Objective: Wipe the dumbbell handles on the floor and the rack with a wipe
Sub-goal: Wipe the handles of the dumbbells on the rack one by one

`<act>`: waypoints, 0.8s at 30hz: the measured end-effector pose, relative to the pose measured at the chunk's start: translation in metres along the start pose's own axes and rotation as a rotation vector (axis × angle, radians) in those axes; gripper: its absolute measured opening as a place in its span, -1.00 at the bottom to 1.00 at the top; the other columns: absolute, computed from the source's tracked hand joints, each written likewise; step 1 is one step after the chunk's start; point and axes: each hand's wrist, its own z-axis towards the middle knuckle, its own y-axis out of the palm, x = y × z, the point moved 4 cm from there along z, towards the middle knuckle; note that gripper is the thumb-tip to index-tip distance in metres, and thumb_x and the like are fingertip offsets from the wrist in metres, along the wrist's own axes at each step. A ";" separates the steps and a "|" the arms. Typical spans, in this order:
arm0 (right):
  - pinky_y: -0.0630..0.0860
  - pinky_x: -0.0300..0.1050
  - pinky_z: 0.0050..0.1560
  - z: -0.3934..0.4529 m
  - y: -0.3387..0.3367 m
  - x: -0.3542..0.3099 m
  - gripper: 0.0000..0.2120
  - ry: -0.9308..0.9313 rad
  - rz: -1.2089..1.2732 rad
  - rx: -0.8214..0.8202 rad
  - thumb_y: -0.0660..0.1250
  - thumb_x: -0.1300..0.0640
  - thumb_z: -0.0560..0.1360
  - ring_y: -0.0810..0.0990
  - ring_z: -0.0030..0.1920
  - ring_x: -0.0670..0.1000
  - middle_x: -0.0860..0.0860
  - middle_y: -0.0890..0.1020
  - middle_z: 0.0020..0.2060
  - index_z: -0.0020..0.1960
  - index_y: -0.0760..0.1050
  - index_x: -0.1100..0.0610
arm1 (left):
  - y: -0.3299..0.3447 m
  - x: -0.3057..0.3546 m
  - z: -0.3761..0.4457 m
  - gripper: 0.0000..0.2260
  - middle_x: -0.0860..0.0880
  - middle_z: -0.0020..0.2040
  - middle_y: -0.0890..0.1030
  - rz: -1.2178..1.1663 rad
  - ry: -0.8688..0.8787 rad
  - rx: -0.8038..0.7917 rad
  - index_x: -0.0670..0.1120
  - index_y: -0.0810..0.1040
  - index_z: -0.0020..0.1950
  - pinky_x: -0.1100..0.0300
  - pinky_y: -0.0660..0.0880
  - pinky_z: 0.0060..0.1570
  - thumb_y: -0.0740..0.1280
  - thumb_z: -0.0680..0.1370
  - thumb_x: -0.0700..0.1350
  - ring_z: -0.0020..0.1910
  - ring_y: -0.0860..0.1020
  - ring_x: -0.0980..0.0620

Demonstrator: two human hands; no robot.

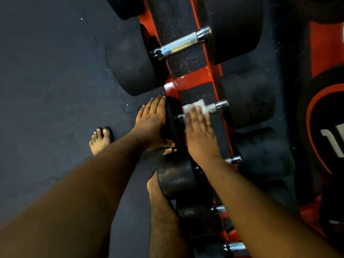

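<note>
Hidden and cut off
The right hand (200, 127) covers most of the wipe (193, 107) and the dumbbell handle (212, 108); its blurred fingers hide their grip.
</note>
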 end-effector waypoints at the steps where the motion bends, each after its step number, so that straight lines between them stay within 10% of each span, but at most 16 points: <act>1: -0.22 0.18 0.59 0.003 0.000 -0.004 -0.38 -0.077 -0.018 -0.009 -0.03 0.21 0.56 -0.02 0.62 0.20 0.23 0.10 0.61 0.62 0.04 0.27 | 0.000 0.000 0.000 0.34 -0.07 0.67 -0.15 0.000 -0.006 0.000 -0.11 -0.24 0.65 0.00 -0.23 0.59 0.66 0.23 0.18 0.64 -0.20 -0.05; 6: -0.06 0.18 0.60 0.011 -0.020 0.041 -0.31 0.158 -0.046 0.027 0.14 0.29 0.54 0.06 0.61 0.20 0.23 0.15 0.59 0.62 -0.01 0.28 | 0.001 -0.001 0.001 0.35 -0.07 0.68 -0.13 -0.011 -0.009 0.019 -0.09 -0.22 0.66 -0.06 -0.19 0.61 0.67 0.21 0.20 0.65 -0.18 -0.05; 16: 0.04 0.09 0.60 0.030 -0.027 -0.001 -0.38 -0.138 0.056 -0.094 -0.16 0.21 0.53 0.33 0.52 0.10 0.10 0.45 0.45 0.53 0.32 0.21 | 0.002 -0.001 -0.001 0.33 -0.09 0.68 -0.09 -0.003 0.020 0.049 -0.12 -0.20 0.66 -0.05 -0.16 0.61 0.67 0.22 0.19 0.65 -0.14 -0.07; 20: 0.39 0.18 0.41 0.001 -0.026 -0.002 -0.47 -0.132 0.213 -0.052 0.01 0.28 0.50 0.53 0.37 0.21 0.17 0.59 0.32 0.39 0.49 0.27 | 0.007 -0.002 -0.006 0.31 -0.11 0.67 -0.04 -0.015 0.053 0.116 -0.13 -0.15 0.66 -0.10 -0.12 0.61 0.66 0.22 0.18 0.65 -0.10 -0.10; 24: 0.29 0.14 0.47 -0.053 -0.017 0.018 -0.52 0.040 0.394 -0.038 0.18 0.34 0.50 0.51 0.39 0.20 0.15 0.58 0.33 0.40 0.51 0.18 | 0.027 -0.001 -0.032 0.11 -0.11 0.68 -0.06 -0.029 0.082 0.284 -0.12 -0.09 0.67 -0.13 -0.19 0.59 0.56 0.38 0.14 0.65 -0.12 -0.09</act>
